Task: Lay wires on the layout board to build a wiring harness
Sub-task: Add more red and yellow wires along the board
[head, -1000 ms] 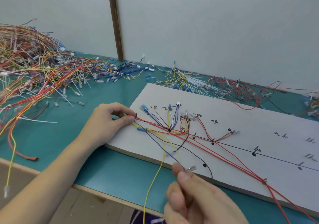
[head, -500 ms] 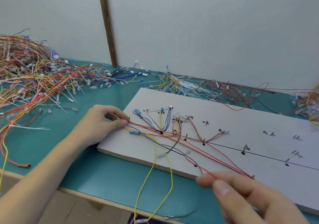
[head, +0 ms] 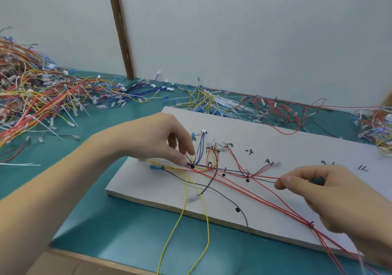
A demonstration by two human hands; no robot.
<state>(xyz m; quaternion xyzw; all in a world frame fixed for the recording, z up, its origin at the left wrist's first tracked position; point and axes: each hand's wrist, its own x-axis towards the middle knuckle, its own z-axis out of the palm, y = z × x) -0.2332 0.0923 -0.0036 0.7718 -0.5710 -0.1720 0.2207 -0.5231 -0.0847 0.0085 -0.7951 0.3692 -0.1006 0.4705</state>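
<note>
Left hand is down on the board at centre frame, its fingers pressed together onto the wires right where the bundle fans out. Right hand sits at the right of the frame, fingers pinching a red strand and a dark one, drawing them along the black line drawn on the board. The board itself lies on the teal surface, with loose wire heaps in the upper left and along the back wall.

Now the risk, as it looks from here: if the right hand pulls too hard, the strands could slip from under the left fingertips and drag the small connectors at the top of the fan off their marks. Two yellow wires hang over the near edge of the board, unheld; a sleeve or forearm brushing them could tug that branch out of line. The red strands cross each other near the lower right, so a tangle there seems likely if they are not kept apart.
</note>
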